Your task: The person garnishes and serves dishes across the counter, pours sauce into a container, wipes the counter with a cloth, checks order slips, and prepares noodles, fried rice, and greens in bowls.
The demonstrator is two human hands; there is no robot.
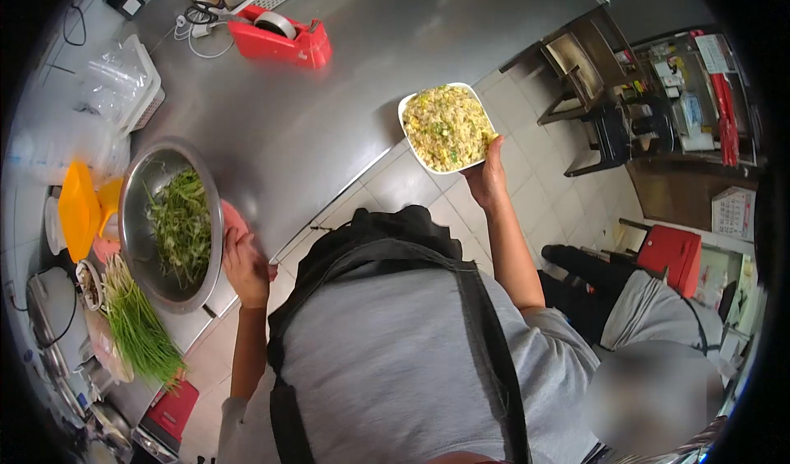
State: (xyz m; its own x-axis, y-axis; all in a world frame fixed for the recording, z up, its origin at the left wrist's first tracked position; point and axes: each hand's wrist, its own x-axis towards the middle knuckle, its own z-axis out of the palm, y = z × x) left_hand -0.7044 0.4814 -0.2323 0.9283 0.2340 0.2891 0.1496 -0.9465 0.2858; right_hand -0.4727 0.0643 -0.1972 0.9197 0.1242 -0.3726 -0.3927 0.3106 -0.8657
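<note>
My right hand (pixel 489 178) holds a white square bowl (pixel 406 124) from its near side, with the thumb on the rim. Fried rice (pixel 448 127) with egg and green bits is heaped in it. My left hand (pixel 245 268) lies with its fingers stretched out over a flat pink thing (pixel 234 220) at the counter's edge. Beside that hand a big steel mixing bowl (pixel 212 209) holds cut leafy greens (pixel 183 225). A bunch of green onions (pixel 140 324) lies near the bowl.
On the steel counter (pixel 346 53) stand a red tape dispenser (pixel 284 40), scissors (pixel 204 7) and a white basket (pixel 148 94) with plastic bags. An orange container (pixel 78 209) is at the left. Another person (pixel 650 308) is at my right, near a red chair (pixel 668 258) and wooden stools (pixel 588 53).
</note>
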